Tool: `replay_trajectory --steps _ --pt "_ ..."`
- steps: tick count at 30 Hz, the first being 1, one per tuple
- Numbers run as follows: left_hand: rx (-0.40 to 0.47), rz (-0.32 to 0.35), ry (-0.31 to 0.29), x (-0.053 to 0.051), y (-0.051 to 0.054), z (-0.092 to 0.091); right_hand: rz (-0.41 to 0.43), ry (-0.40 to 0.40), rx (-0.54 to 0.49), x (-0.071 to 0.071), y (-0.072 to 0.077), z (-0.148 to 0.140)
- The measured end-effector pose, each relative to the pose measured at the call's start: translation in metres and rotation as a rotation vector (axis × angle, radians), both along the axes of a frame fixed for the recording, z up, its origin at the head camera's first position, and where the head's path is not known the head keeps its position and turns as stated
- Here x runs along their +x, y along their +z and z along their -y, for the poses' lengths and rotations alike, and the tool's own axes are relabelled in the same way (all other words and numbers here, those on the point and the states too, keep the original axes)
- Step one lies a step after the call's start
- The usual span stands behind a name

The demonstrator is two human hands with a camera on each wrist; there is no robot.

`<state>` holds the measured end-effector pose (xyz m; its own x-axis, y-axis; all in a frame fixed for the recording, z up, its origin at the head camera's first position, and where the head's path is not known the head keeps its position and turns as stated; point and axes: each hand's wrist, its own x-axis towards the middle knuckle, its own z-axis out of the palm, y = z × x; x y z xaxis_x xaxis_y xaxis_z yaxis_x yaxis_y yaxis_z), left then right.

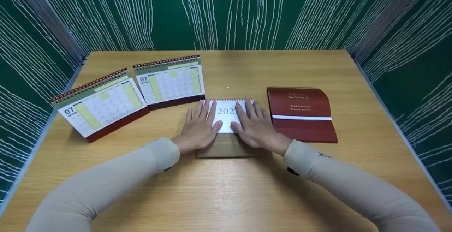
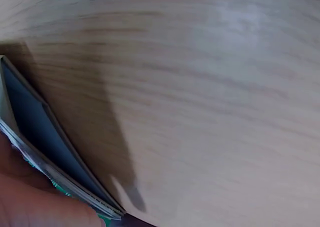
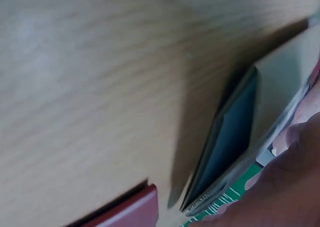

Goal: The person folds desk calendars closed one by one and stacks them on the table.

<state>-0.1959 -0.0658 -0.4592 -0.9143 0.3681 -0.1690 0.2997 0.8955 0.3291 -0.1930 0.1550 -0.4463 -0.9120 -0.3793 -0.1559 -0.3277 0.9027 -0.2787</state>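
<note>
A small spiral-bound desk calendar [image 1: 224, 119] with a white cover marked 2027 and a tan base lies in the middle of the table. On the left part of its cover rests my left hand [image 1: 200, 128], fingers extended. My right hand [image 1: 257, 128] lies over the right part in the same way, covering the last digit partly. In the left wrist view the calendar's folded stand [image 2: 47, 137] shows a dark hollow, with a thumb beside it. Seen from the right wrist, the stand [image 3: 282, 82] is also hollow at its side.
Two desk calendars [image 1: 102, 108] [image 1: 171, 83] stand on the left, turned to page 07. To the right lies a red 2027 calendar [image 1: 303, 131] with a white band, close to my right hand. Green walls [image 1: 247, 13] with white streaks border the wooden table [image 1: 226, 189].
</note>
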Motion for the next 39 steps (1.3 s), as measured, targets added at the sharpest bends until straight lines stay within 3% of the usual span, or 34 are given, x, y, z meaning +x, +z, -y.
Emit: replay_trajectory --steps 14,29,39 --pt "-0.007 0.078 -0.019 -0.001 -0.011 0.002 0.084 0.005 0.009 0.003 -0.008 0.002" --pt "-0.004 0.094 -0.009 0.000 -0.011 0.000 0.103 -0.001 0.052 0.002 -0.013 0.006" --pt "-0.019 0.101 -0.009 -0.004 -0.018 0.000 0.096 -0.001 0.016 -0.004 -0.032 0.004"
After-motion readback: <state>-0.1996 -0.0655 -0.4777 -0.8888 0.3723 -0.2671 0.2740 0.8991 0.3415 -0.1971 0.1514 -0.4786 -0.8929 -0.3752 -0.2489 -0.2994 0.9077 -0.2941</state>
